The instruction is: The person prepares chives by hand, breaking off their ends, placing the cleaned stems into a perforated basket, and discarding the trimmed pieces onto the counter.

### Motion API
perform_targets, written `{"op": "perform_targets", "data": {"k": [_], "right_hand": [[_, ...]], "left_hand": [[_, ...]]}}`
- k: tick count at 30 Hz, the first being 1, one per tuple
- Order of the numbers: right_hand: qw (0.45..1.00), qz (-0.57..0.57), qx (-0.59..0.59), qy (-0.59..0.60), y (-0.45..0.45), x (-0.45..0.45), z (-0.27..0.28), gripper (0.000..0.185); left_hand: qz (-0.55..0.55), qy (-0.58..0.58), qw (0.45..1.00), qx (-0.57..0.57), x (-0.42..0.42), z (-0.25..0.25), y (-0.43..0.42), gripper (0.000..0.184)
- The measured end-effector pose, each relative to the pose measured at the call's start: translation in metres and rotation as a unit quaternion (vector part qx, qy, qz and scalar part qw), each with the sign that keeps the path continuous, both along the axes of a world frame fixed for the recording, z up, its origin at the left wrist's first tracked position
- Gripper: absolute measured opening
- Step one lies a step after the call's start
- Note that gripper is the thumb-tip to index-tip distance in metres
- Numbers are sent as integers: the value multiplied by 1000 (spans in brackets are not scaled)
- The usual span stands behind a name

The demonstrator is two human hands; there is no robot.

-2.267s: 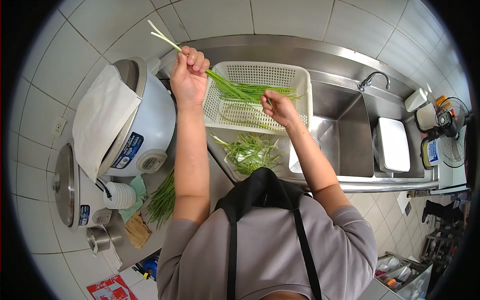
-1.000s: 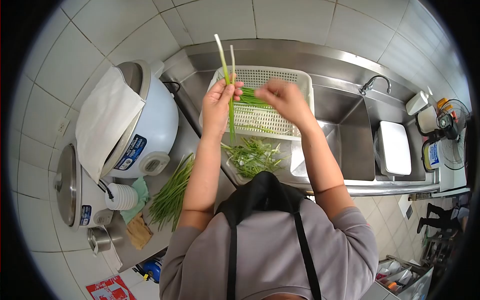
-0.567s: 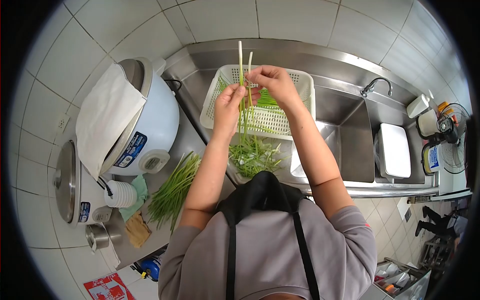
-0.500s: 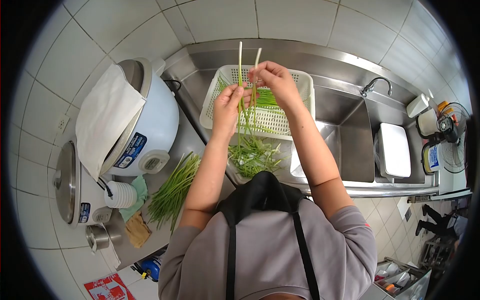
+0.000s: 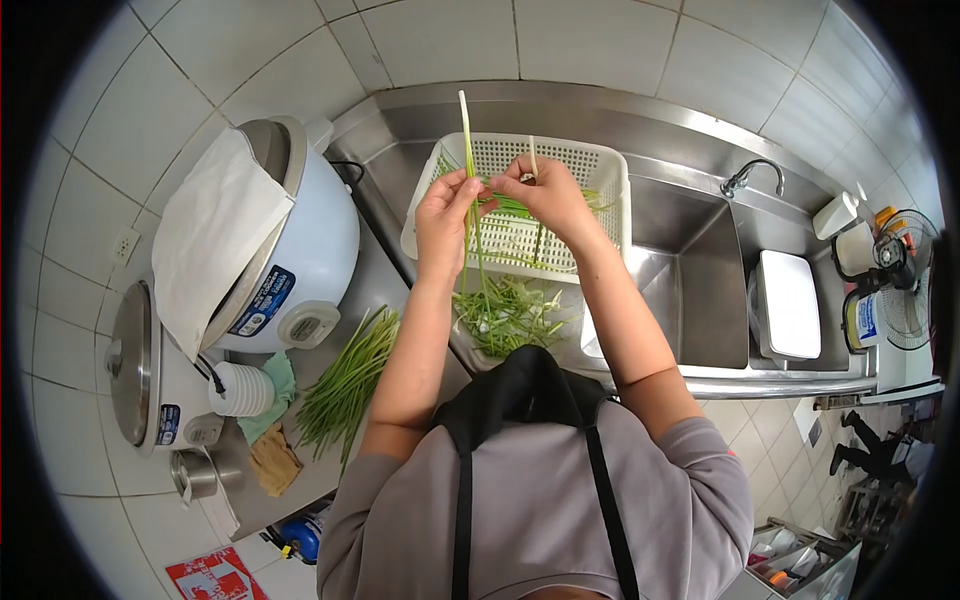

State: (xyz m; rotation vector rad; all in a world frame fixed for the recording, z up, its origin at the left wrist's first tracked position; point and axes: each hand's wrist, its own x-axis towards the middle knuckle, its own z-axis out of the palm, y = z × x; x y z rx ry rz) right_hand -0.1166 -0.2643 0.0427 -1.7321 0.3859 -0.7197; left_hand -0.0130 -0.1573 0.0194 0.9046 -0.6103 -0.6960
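Note:
My left hand (image 5: 447, 218) pinches a green onion (image 5: 464, 122), its white end pointing up and its green part hanging below the fingers. Close beside it, my right hand (image 5: 548, 196) has its fingers closed on a second green onion (image 5: 532, 152), whose pale end sticks up above the knuckles. The two hands nearly meet at the fingertips. Beneath them is a white perforated basket (image 5: 411, 232) with more green onions (image 5: 515, 208) lying in it. Nearer my body, a loose heap of green trimmings (image 5: 510, 318) lies in front of the basket.
On the left counter lie a bunch of green onions (image 5: 350, 385), a brown cloth (image 5: 274, 460) and stacked white cups (image 5: 240, 390). Two rice cookers stand there, one blue-grey (image 5: 325, 235). To the right are a steel sink (image 5: 700, 290), a faucet (image 5: 745, 175) and a white lid (image 5: 790, 305).
My right hand has shifted right and slightly down with its green onion, whose white end now stands lower. My left hand has moved a little to the left, its stalk tilting left.

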Motion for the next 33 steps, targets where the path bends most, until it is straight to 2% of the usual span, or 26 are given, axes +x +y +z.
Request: {"op": "perform_targets", "data": {"k": [3,6,9,12,15,18,27,33], "right_hand": [[998,-46,12,-44,5,4,7,16],[999,-8,52,0,5,4,20,15],[996,47,70,-24,2,6,17,14],[999,-11,-37,16,-1,6,14,13],[998,-12,-50,33,1,0,18,12],[992,-30,-115,32,2,-4,19,12],[989,-75,-126,10,0,-11,14,15],[975,-68,-210,38,-7,-32,16,8]], "left_hand": [[-11,-17,1000,17,0,-2,4,15],[-31,-42,998,42,-1,-2,5,15],[-30,-39,998,50,-3,-1,6,15],[-29,-28,998,43,-3,0,5,16],[-34,-26,998,43,-3,-2,5,16],[-30,-37,998,50,-3,-3,4,16],[-20,-94,993,72,0,-3,9,17],[-33,-184,974,127,13,-6,24,16]]}}
